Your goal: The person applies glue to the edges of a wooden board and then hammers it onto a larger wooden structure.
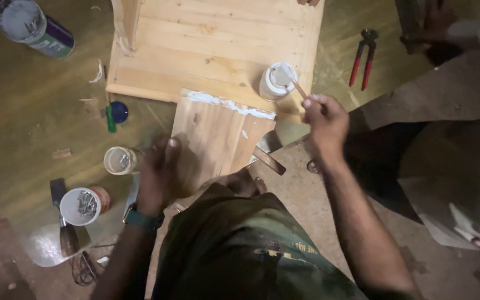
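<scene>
My left hand [158,175] lies flat on the small pale pine board [212,141], fingers spread and released, pinning it against my knee. Its top edge carries a smear of white glue [230,105] and butts against the large pale wooden panel [218,47] on the floor. My right hand [324,119] is clenched on a thin wooden stick [299,89] whose tip dips into the white glue pot [276,80] standing on that panel.

Red-handled pincers [364,58] lie well apart to the right. My knee hides the board's lower end, and a hammer handle [269,161] pokes from behind it.

By my left hand, a clear jar [120,160] and a white tub [82,205] hold small metal pieces, likely nails. A paint can [33,26] sits far left.
</scene>
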